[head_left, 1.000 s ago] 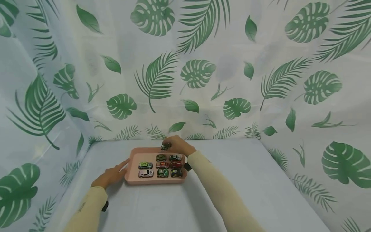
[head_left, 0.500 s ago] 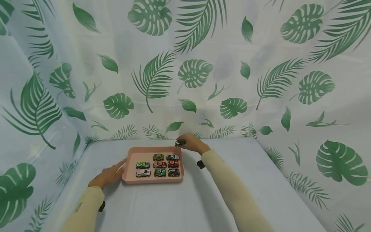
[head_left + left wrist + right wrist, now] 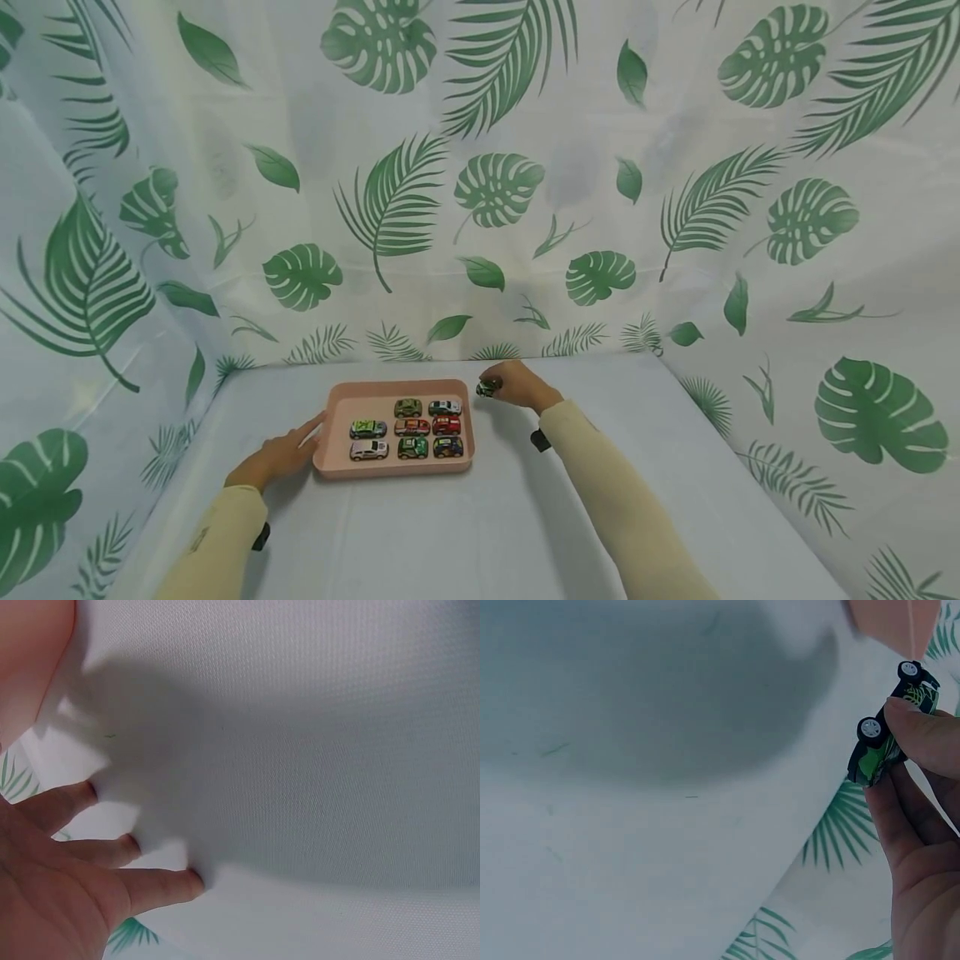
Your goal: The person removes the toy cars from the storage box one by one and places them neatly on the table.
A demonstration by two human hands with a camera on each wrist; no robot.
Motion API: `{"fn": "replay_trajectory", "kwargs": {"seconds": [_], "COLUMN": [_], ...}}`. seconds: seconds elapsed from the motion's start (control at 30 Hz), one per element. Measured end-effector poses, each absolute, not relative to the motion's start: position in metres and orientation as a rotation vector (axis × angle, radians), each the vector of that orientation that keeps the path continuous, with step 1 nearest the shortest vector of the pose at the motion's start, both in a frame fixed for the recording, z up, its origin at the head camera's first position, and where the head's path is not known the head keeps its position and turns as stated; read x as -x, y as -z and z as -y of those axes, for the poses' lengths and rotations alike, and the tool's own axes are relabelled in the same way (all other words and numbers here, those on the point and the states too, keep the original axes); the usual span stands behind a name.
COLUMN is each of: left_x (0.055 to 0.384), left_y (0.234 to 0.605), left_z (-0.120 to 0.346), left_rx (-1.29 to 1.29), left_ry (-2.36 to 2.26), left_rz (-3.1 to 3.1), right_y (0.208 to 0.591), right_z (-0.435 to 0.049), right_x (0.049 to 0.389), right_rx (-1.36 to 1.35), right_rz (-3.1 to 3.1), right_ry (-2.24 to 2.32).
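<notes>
My right hand [image 3: 521,386] pinches a small black and green toy car [image 3: 892,727] between thumb and fingers, just right of the tray's far right corner. In the right wrist view its white wheel hubs face the camera. The pink tray [image 3: 341,462] holds several toy cars, among them a lime green car [image 3: 368,429], a white car [image 3: 369,450], a red car [image 3: 447,426] and a dark blue car [image 3: 448,447]. My left hand [image 3: 281,457] rests at the tray's left side, its fingers extended; three fingertips touch the tabletop in the left wrist view.
A pale cloth-covered table [image 3: 420,542] lies under everything. White curtains [image 3: 480,325] with green leaf prints stand close behind the table and at both sides. The tray's raised rim borders the cars.
My right hand has carried the black and green toy car rightward from over the tray's far edge to beyond its right side, then lower. My left hand keeps its place at the tray.
</notes>
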State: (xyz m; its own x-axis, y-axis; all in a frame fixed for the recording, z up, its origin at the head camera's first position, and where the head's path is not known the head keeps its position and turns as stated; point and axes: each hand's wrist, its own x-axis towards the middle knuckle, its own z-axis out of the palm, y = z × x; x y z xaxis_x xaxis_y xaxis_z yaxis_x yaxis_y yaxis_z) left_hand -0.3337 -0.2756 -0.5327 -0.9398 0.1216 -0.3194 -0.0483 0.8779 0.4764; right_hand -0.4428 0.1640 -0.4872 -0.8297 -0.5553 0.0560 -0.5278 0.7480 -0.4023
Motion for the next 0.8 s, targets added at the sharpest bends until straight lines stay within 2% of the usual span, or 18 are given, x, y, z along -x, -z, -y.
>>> {"fn": "replay_trajectory", "kwargs": {"seconds": [0.5,0.8], "left_x": [0.328,0.327], "left_y": [0.529,0.526], "left_z": [0.272,0.272], "left_rx": [-0.055,-0.076], "left_ry": [-0.696,-0.689], "left_rz": [-2.701,-2.718], "right_y": [0.527,0.533], "right_z": [-0.172,-0.173], "right_x": [0.432,0.430], "right_rx": [0.768,0.806], "right_rz": [-2.856,-2.863], "right_ry": [0.698,0.766]}}
